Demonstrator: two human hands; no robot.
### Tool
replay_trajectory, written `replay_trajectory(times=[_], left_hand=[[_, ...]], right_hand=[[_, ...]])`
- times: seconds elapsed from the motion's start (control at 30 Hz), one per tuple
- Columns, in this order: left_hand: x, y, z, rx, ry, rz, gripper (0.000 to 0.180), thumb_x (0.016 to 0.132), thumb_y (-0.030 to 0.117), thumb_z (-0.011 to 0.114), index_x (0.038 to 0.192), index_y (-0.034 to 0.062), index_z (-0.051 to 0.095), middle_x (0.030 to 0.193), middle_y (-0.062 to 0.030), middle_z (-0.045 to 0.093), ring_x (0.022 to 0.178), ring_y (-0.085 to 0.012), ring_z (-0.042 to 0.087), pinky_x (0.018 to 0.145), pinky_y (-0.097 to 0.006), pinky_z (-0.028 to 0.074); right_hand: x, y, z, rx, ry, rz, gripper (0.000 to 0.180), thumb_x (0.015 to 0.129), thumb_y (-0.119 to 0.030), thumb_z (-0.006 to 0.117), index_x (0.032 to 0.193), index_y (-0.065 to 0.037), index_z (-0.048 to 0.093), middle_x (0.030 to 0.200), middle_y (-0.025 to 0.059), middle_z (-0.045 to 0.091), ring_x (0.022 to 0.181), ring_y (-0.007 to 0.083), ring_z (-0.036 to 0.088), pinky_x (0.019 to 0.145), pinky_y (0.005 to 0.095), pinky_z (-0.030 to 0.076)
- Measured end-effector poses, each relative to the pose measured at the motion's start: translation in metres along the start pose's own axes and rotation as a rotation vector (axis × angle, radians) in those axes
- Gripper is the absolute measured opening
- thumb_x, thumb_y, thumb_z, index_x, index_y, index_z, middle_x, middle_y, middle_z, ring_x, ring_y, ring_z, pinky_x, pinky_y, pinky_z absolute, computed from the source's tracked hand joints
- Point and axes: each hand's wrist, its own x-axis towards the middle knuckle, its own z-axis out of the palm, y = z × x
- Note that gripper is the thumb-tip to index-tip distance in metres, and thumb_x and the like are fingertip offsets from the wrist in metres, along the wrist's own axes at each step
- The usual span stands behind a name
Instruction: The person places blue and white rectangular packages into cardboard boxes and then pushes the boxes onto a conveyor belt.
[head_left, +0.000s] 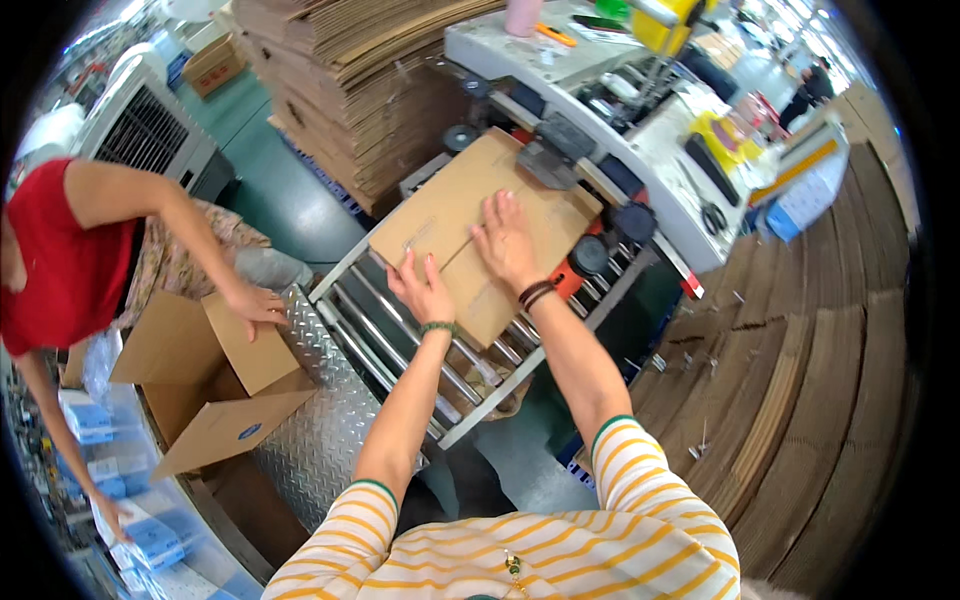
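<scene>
A closed brown cardboard box lies on the metal rollers in front of me, its far end up against the dark rollers of a carton sealing machine. Both my hands rest flat on its top flaps, one on each side of the centre seam. My left hand is at the near left part with fingers spread. Farther forward, my right hand presses on the right flap, its fingers stretched out. Neither hand grips anything.
To the left, a co-worker in a red top touches an open cardboard box beside a diamond-plate metal surface. Stacks of flat cardboard stand behind and at right. Scissors lie on the white bench.
</scene>
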Motion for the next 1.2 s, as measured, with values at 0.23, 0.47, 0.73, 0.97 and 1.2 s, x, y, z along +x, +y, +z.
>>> replay_trajectory(times=[0.23, 0.47, 0.73, 0.97, 1.2], left_hand=[[-0.059, 0.018, -0.043, -0.31, -0.659, 0.126, 0.049, 0.092, 0.03, 0.044, 0.128, -0.002, 0.037, 0.125, -0.0221, 0.042, 0.119, -0.0332, 0.037, 0.101, -0.041, 0.025], [-0.144, -0.169, -0.222, 0.158, -0.949, -0.014, 0.031, 0.084, 0.03, 0.058, 0.085, -0.0009, 0.062, 0.085, -0.0162, 0.059, 0.078, -0.0279, 0.053, 0.073, -0.037, 0.042], [-0.094, -0.213, -0.274, 0.099, -0.817, 0.079, 0.035, 0.079, 0.032, 0.062, 0.088, -0.001, 0.062, 0.08, -0.0165, 0.062, 0.078, -0.0294, 0.058, 0.074, -0.037, 0.044], [-0.086, -0.13, -0.352, -0.073, -0.778, -0.014, 0.024, 0.083, 0.023, 0.06, 0.088, -0.0001, 0.061, 0.079, -0.011, 0.058, 0.074, -0.0205, 0.054, 0.07, -0.031, 0.043], [-0.049, 0.109, -0.401, -0.357, -0.768, 0.68, 0.023, 0.076, 0.012, 0.066, 0.095, 0.0022, 0.057, 0.109, -0.0142, 0.054, 0.104, -0.0276, 0.052, 0.086, -0.034, 0.042]], right_hand=[[-0.154, -0.006, -0.196, 0.158, 0.435, 0.047, 0.029, 0.074, -0.008, 0.065, 0.102, -0.004, 0.062, 0.123, 0.0216, 0.047, 0.118, 0.0351, 0.044, 0.099, 0.0441, 0.035], [-0.295, -0.059, -0.576, -1.5, 1.176, 0.304, 0.049, 0.077, -0.03, 0.066, 0.116, -0.004, 0.052, 0.121, 0.0155, 0.051, 0.119, 0.0309, 0.041, 0.098, 0.0489, 0.03], [-0.409, -0.052, -0.653, -1.332, 0.751, 0.818, 0.036, 0.081, -0.041, 0.057, 0.092, -0.007, 0.061, 0.082, 0.0111, 0.064, 0.075, 0.0288, 0.061, 0.062, 0.0378, 0.046], [-0.386, -0.171, -0.639, -1.412, 0.849, 0.037, 0.021, 0.074, -0.02, 0.07, 0.091, -0.009, 0.062, 0.069, 0.0053, 0.06, 0.06, 0.0195, 0.057, 0.054, 0.0289, 0.044], [-0.316, -0.327, -0.633, -1.439, 0.971, -0.495, 0.018, 0.078, -0.023, 0.069, 0.09, -0.01, 0.066, 0.072, 0.0022, 0.064, 0.059, 0.0125, 0.058, 0.05, 0.0245, 0.042]])
